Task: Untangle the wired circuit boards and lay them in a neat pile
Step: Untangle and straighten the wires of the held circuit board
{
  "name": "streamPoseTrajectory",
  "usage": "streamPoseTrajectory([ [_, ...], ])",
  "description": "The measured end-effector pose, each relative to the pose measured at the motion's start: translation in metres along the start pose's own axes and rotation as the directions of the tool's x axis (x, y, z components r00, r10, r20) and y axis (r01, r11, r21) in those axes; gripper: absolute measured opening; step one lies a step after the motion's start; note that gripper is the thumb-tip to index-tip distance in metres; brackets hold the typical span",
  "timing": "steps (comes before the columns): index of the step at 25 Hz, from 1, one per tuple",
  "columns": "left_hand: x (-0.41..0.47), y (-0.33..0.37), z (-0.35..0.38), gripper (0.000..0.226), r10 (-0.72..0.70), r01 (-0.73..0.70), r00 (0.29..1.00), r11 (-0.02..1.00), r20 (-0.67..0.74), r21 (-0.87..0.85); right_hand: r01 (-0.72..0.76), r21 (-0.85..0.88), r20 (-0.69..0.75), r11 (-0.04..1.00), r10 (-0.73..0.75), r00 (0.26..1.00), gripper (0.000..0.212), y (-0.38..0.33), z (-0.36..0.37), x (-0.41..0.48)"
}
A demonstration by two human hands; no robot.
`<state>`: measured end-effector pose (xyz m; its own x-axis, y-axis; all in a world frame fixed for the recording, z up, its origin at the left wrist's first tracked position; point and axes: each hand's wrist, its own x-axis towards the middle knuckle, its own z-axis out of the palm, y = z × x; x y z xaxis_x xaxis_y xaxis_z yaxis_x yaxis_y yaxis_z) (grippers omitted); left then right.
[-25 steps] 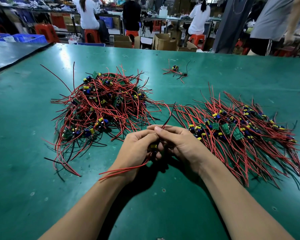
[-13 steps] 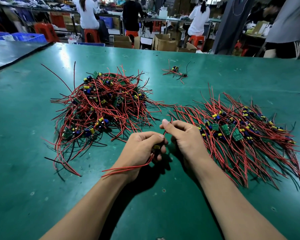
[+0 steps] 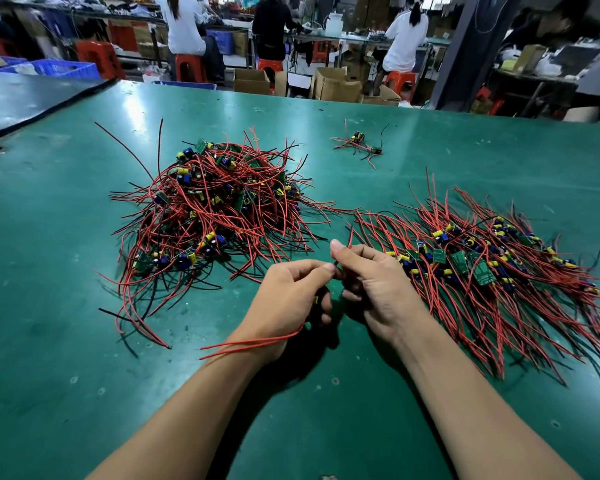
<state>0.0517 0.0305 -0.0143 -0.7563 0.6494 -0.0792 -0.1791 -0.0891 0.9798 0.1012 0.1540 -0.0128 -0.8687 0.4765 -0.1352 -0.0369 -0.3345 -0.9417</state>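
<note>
Lying at far left: the tangled heap of wired circuit boards on the green table, with red and black leads crossing every way and yellow and blue parts showing through.
Left forearm: bare, entering from the bottom edge and angled up toward the middle.
Left hand: back turned up, fingers curled under and clenched round the held board; the tip of its forefinger meets the other hand.
Held board: mostly hidden inside the left hand, with only a yellow speck showing. It is near the table, in front of the gap between the tangled heap and the neat pile.
Trailing leads: two red wires run out from under the left palm and across the wrist, loose ends pointing left.
Stray board: alone on the far side of the table, well apart from both heaps, leads splayed.
Right hand: back turned up, one fingertip raised, pinching the red lead; the remaining fingers curl beneath.
Red lead: a short end stands up out of the pinch. Whether it joins the held board cannot be told.
Right forearm: bare, slanting in from the lower right.
Neat pile: just beside the right hand. The boards lie in a band and the leads are combed roughly one way.
</note>
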Motion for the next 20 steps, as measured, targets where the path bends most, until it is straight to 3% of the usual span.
streamPoseTrajectory([
  [4, -0.001, 0.0, -0.002, 0.033, 0.034, -0.034, 0.999, 0.999, 0.009, -0.003, -0.112, 0.005, 0.228, 0.994, 0.108, 0.968, 0.04, -0.002, 0.002, -0.01],
  [6, -0.002, -0.001, -0.002, 0.033, 0.046, -0.046, 0.999, 0.999, 0.022, 0.015, -0.092, -0.07, 0.278, 0.993, 0.108, 0.955, 0.04, -0.002, 0.002, -0.013],
  [11, -0.001, -0.003, -0.005, 0.03, 0.049, -0.053, 0.997, 0.996, 0.06, 0.07, 0.001, -0.092, 0.272, 0.996, 0.024, 0.962, 0.039, 0.0, -0.005, -0.008],
  [15, -0.001, -0.003, -0.008, 0.031, 0.048, -0.062, 0.991, 0.992, 0.129, 0.108, 0.129, -0.317, 0.202, 0.94, -0.066, 0.977, 0.045, 0.002, -0.012, 0.001],
  [20, -0.001, -0.001, -0.011, 0.029, 0.039, -0.052, 0.99, 0.994, 0.137, 0.095, 0.242, -0.441, 0.155, 0.865, -0.192, 0.969, 0.039, 0.004, -0.012, 0.005],
])
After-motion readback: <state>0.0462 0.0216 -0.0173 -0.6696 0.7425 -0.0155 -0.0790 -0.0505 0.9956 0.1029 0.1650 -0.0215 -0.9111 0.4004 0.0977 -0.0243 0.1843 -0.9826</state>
